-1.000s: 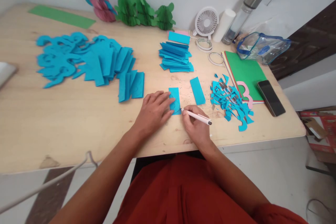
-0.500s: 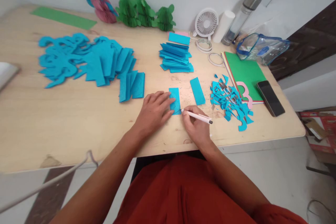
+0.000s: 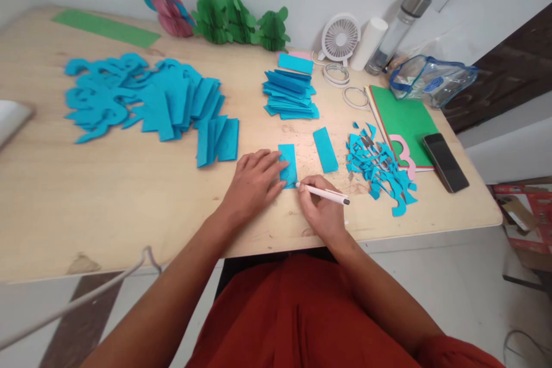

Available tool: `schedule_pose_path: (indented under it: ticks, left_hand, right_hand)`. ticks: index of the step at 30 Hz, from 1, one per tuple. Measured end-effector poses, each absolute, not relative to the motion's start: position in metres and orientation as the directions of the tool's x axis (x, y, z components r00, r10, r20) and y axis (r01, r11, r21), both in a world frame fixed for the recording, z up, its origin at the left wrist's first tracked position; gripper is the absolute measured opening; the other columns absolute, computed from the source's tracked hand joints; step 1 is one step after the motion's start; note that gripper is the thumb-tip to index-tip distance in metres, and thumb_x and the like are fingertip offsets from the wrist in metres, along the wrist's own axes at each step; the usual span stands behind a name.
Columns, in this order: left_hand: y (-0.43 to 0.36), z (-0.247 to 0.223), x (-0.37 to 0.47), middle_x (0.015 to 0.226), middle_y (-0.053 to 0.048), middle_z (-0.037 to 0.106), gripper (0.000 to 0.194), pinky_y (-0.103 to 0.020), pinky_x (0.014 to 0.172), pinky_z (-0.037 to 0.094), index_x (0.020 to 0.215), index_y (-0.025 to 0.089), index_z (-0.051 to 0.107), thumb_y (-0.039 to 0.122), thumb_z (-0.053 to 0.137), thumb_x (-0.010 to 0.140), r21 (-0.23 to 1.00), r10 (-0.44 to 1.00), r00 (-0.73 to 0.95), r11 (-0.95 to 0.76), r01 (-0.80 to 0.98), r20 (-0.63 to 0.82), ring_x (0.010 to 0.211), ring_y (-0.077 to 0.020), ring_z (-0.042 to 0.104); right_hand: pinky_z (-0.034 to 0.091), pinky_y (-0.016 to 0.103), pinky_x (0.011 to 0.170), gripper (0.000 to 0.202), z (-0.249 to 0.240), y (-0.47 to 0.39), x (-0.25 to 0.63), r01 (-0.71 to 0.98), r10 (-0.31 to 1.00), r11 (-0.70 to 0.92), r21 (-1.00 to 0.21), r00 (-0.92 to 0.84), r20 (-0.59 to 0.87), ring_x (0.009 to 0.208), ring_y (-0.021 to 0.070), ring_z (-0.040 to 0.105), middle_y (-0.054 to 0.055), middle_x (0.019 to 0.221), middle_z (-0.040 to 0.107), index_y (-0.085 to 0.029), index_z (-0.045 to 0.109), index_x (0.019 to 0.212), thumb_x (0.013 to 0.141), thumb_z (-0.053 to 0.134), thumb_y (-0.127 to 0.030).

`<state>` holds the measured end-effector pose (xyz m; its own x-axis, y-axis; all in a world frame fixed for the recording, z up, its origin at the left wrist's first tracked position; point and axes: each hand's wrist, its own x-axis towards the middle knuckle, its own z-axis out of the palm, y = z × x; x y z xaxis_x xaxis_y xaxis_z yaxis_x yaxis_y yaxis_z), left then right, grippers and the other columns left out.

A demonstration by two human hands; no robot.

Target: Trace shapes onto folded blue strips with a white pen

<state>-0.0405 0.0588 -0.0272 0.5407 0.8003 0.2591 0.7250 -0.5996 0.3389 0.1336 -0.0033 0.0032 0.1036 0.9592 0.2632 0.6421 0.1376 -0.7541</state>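
Note:
My left hand (image 3: 257, 179) lies flat with fingers spread, its fingertips resting on the left side of a small blue paper rectangle (image 3: 288, 172). Faint drawn lines show on that paper. In my right hand (image 3: 322, 207) is a white pen (image 3: 324, 191), its tip at the lower right edge of the same paper. Another blue paper piece (image 3: 325, 150) lies just beyond the pen. Left of my left hand stand some folded blue papers (image 3: 218, 141). To the right is a heap of blue paper scraps (image 3: 375, 161).
Blue cut-out shapes (image 3: 103, 92) cover the left side; a stack of blue strips (image 3: 290, 95) lies behind. A small fan (image 3: 340, 38), tape rolls (image 3: 336, 74), a clear bottle (image 3: 399, 29), green sheets (image 3: 403, 115) and a phone (image 3: 445, 162) line the back and right.
The pen tip has shifted very slightly down and left along the paper's lower right edge. My left hand stays in place on the paper.

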Motion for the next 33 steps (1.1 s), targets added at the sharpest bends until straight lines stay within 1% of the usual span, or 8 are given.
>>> schedule_pose_path:
  ticks: [5,11,14,23,29,33]
  left_hand:
    - [0.0594,-0.0273,-0.0406,0.137,-0.013,0.058,0.038,-0.053,0.105,0.034,0.124,0.019,0.063,0.035,0.045,0.095,0.339,0.802,0.538,-0.597,0.727,0.259,0.129,-0.0341,0.046]
    - [0.0593,-0.0262,-0.0401,0.138,-0.012,0.058,0.038,-0.052,0.105,0.034,0.124,0.02,0.063,0.034,0.045,0.094,0.339,0.804,0.538,-0.595,0.729,0.255,0.13,-0.0337,0.046]
    - [0.0591,-0.0255,-0.0399,0.138,-0.012,0.058,0.038,-0.053,0.106,0.034,0.125,0.02,0.063,0.034,0.045,0.094,0.339,0.806,0.537,-0.592,0.731,0.249,0.13,-0.0337,0.046]
    - [0.0586,-0.0258,-0.0398,0.138,-0.013,0.058,0.039,-0.054,0.106,0.034,0.125,0.019,0.063,0.034,0.045,0.094,0.341,0.808,0.534,-0.59,0.732,0.25,0.13,-0.0342,0.046]
    - [0.0585,-0.0256,-0.0403,0.138,-0.012,0.058,0.038,-0.053,0.106,0.034,0.125,0.021,0.062,0.033,0.046,0.093,0.345,0.81,0.535,-0.587,0.732,0.241,0.131,-0.0336,0.045]
    - [0.0588,-0.0241,-0.0398,0.139,-0.012,0.057,0.038,-0.052,0.106,0.034,0.125,0.022,0.062,0.033,0.046,0.093,0.347,0.813,0.535,-0.583,0.735,0.231,0.131,-0.0331,0.045]
  right_hand:
    - [0.047,0.029,0.066,0.013,0.0041,-0.0037,0.1334,0.641,0.965,0.135,-0.756,0.088,0.247,0.07,0.0173,0.064,0.002,0.074,0.069,-0.022,0.062,0.08,0.087,0.051,-0.024]
    - [0.05,0.032,0.071,0.012,0.0026,-0.002,0.1346,0.6,0.963,0.103,-0.793,0.139,0.23,0.075,0.0191,0.065,0.003,0.078,0.07,-0.022,0.063,0.081,0.086,0.051,-0.025]
    - [0.05,0.032,0.071,0.013,0.002,-0.002,0.1345,0.597,0.962,0.098,-0.796,0.15,0.23,0.075,0.0195,0.065,0.004,0.078,0.069,-0.022,0.062,0.081,0.086,0.051,-0.026]
    - [0.049,0.03,0.066,0.012,0.0028,-0.0017,0.1336,0.606,0.969,0.12,-0.786,0.1,0.225,0.07,0.0177,0.064,0.002,0.075,0.069,-0.023,0.062,0.08,0.086,0.051,-0.025]
    - [0.05,0.032,0.072,0.013,0.0041,-0.0014,0.1332,0.64,0.96,0.114,-0.76,0.125,0.249,0.075,0.0192,0.065,0.003,0.077,0.07,-0.023,0.062,0.08,0.086,0.051,-0.025]
    - [0.049,0.031,0.07,0.012,0.0049,-0.0016,0.1332,0.646,0.966,0.123,-0.754,0.096,0.24,0.072,0.0187,0.065,0.002,0.075,0.07,-0.023,0.063,0.08,0.086,0.052,-0.024]
